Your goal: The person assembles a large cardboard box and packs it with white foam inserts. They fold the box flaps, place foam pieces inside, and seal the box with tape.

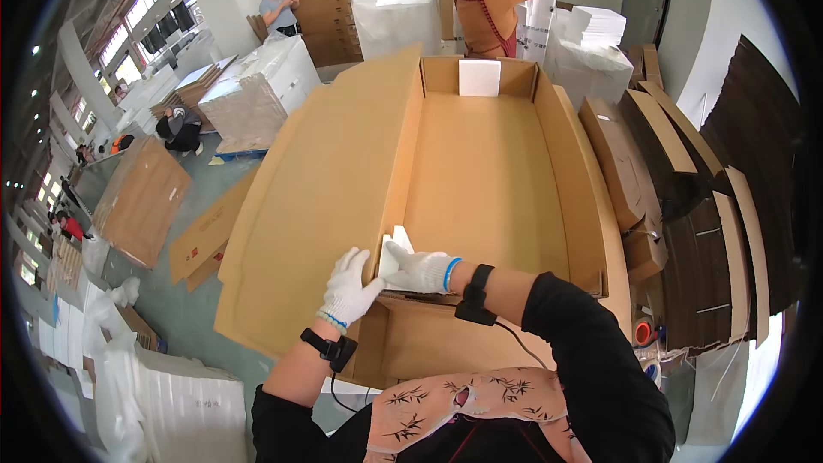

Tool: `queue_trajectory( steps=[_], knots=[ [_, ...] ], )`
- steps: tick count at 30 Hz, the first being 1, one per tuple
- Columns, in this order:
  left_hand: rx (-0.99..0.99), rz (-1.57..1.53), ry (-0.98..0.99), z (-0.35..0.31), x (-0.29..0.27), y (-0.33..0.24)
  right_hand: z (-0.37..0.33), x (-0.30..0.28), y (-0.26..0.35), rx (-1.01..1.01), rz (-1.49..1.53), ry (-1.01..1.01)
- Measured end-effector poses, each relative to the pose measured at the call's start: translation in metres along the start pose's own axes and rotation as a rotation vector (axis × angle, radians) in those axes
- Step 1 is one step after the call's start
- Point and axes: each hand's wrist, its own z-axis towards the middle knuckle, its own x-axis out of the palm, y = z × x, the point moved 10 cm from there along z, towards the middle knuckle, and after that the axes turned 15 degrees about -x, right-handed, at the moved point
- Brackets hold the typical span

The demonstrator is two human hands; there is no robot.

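A long, open cardboard box (480, 180) lies in front of me, its wide left flap (317, 197) folded outward. At the box's near left corner, my right hand (422, 273), in a white knit glove, is closed on a white foam corner piece (396, 249). The piece sits against the wall and is partly hidden by the fingers. My left hand (350, 288), gloved too, grips the outside of the same corner, with its thumb toward the foam. Another white foam block (479, 78) stands at the middle of the box's far end wall.
Cardboard boxes and folded sheets (621, 159) crowd the right side. A person in a brown top (484, 13) handles a white piece beyond the box, near wrapped stacks (394, 13). Wooden panels (140, 200) and a wrapped pallet load (257, 94) stand left; a tape roll (643, 333) lies at right.
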Motion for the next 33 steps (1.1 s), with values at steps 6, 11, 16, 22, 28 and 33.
queue_trajectory(
  steps=[6,11,16,22,28,33],
  knots=[
    [0.010,0.083,0.067,0.009,0.008,0.003,0.015,-0.028,-0.021,0.124,0.000,-0.127],
    [0.058,0.125,0.089,0.018,0.014,-0.008,-0.011,-0.077,-0.084,0.197,-0.154,-0.396],
    [0.063,0.139,0.087,0.014,0.017,-0.001,-0.101,-0.113,-0.093,-0.048,-0.056,-0.587],
    [0.120,0.149,0.069,0.016,0.019,-0.008,-0.272,-0.074,-0.122,0.103,-0.508,-0.225],
    [0.115,0.179,0.115,0.018,0.012,0.007,-0.295,-0.058,-0.098,-0.029,-0.695,-0.745],
    [0.137,0.331,0.139,0.009,0.016,-0.024,-0.431,-0.017,-0.088,0.370,-0.651,-1.350]
  ],
)
